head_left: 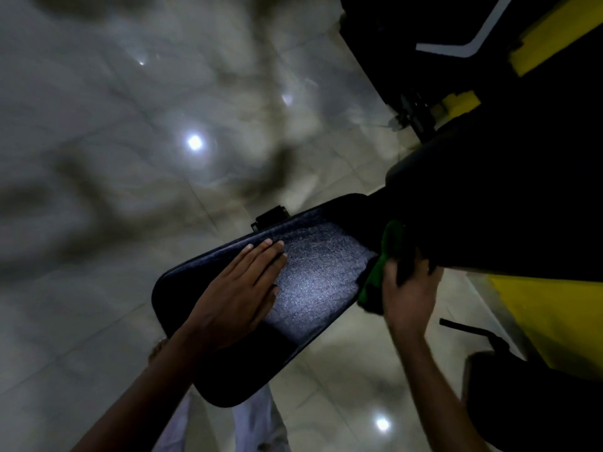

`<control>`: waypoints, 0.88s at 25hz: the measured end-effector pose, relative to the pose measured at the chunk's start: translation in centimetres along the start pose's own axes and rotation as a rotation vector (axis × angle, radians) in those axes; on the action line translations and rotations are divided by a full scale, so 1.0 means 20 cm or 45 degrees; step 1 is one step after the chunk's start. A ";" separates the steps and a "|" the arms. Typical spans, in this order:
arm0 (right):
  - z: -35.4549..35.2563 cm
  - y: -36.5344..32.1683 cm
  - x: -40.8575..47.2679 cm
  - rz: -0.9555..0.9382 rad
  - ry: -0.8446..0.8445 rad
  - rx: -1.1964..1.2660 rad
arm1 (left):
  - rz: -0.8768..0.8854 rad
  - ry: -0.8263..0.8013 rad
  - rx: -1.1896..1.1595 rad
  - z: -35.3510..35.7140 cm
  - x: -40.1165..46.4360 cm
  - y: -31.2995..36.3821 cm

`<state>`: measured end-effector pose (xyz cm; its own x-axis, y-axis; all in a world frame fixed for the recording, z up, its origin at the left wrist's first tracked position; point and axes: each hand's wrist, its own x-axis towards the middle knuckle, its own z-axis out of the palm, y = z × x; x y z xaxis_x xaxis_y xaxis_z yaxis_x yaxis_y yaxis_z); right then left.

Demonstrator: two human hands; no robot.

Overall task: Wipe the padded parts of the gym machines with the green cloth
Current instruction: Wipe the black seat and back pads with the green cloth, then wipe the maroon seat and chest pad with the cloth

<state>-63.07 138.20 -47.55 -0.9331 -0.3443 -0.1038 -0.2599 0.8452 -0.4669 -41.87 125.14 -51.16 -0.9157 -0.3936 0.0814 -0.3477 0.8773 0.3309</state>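
Note:
A dark padded seat (313,278) of a gym machine lies tilted across the middle of the view, with a shiny patch of reflected light on it. My left hand (241,288) rests flat on the pad's left half, fingers together and stretched out. My right hand (408,288) grips the bunched green cloth (380,272) at the pad's right end, where it meets a second black pad (489,203). Part of the cloth is hidden under that upper pad and my fingers.
The machine's black and yellow frame (548,321) fills the right side, with more yellow parts (554,31) at the top right. A glossy tiled floor (114,158) with light reflections lies below. A black handle (470,331) sticks out at the lower right.

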 end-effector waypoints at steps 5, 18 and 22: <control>0.07 -0.08 -0.10 -0.608 -0.040 -0.322 | 0.123 -0.060 0.010 -0.03 0.02 -0.06; -0.24 -0.57 -0.37 -0.471 -0.423 -0.232 | -0.053 0.052 -0.431 -0.67 -0.07 -0.13; -0.47 -1.10 -0.33 -0.601 -0.401 -0.121 | -0.187 0.218 -0.493 -1.10 -0.06 -0.20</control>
<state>-53.48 125.80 -28.42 -0.5953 -0.7860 -0.1670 -0.6649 0.5985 -0.4469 -34.97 115.95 -31.90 -0.8043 -0.5747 0.1512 -0.3403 0.6539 0.6757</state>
